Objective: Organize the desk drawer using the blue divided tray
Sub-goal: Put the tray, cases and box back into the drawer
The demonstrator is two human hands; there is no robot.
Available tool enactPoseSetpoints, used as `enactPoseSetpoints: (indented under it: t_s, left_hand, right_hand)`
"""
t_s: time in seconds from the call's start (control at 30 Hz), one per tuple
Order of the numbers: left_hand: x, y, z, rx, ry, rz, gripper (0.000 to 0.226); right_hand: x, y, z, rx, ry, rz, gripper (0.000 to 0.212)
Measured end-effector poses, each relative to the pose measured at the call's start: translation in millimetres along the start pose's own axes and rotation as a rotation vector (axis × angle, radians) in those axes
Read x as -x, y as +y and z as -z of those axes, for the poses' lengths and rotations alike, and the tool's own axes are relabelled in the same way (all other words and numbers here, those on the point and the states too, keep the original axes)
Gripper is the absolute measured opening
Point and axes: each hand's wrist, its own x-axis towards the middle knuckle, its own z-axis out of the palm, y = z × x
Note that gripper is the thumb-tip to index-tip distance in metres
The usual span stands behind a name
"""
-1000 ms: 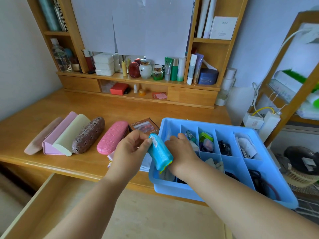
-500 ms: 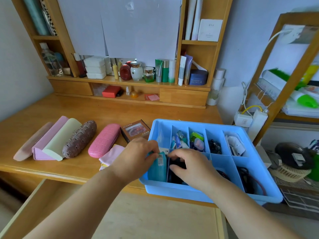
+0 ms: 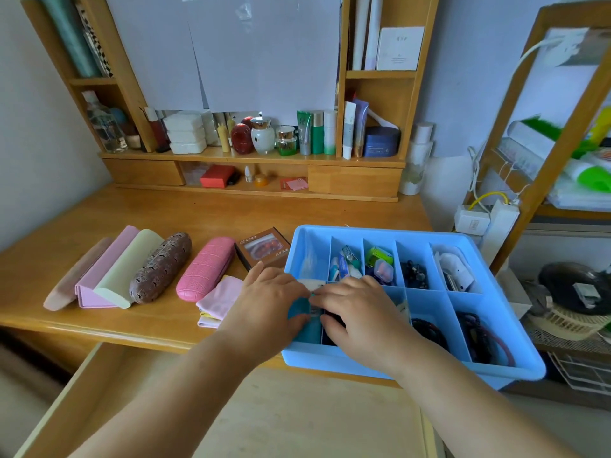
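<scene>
The blue divided tray point(image 3: 413, 366) sits on the desk's right front corner, partly past the edge. A teal packet point(image 3: 300, 311) stands upright in its near-left compartment. My left hand point(image 3: 267, 302) grips the packet from the left, fingers curled over it. My right hand point(image 3: 358, 307) reaches in from the right; its fingertips meet the packet's white top and its thumb sits lower on the packet's side. Most of the packet is hidden by both hands. Small items fill the far compartments, and dark bead strings point(image 3: 479, 328) lie in the near-right ones.
Several eyeglass cases, among them a pink case point(image 3: 205, 267), lie in a row on the left of the desk. A pink cloth point(image 3: 220, 300) and a brown box point(image 3: 264, 247) lie beside the tray. The open wooden drawer point(image 3: 99, 391) is below the desk edge.
The teal packet went from held above the tray's left edge down into the near-left compartment. My right hand moved onto its top beside my left.
</scene>
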Motion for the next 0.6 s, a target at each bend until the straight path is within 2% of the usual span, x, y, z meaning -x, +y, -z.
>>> enactPoseSetpoints:
  t_s: [0.17,0.27,0.43,0.6]
  left_hand:
    - [-2,5,3,0.078,-0.071,0.012,0.024]
    - [-1,11,-2,0.048,-0.093,0.024,0.031]
    - [3,11,0,-0.004,0.045,0.037,0.027]
    - [-3,13,3,-0.151,-0.223,0.135,0.030]
  right_hand:
    - [0,-1,-2,0.046,-0.025,0.015,0.034]
    - [1,-1,-3,0.063,-0.013,0.000,0.036]
    - [4,-4,-2,0.062,0.036,-0.008,0.036]
    - [1,-3,-3,0.036,-0.045,-0.011,0.035]
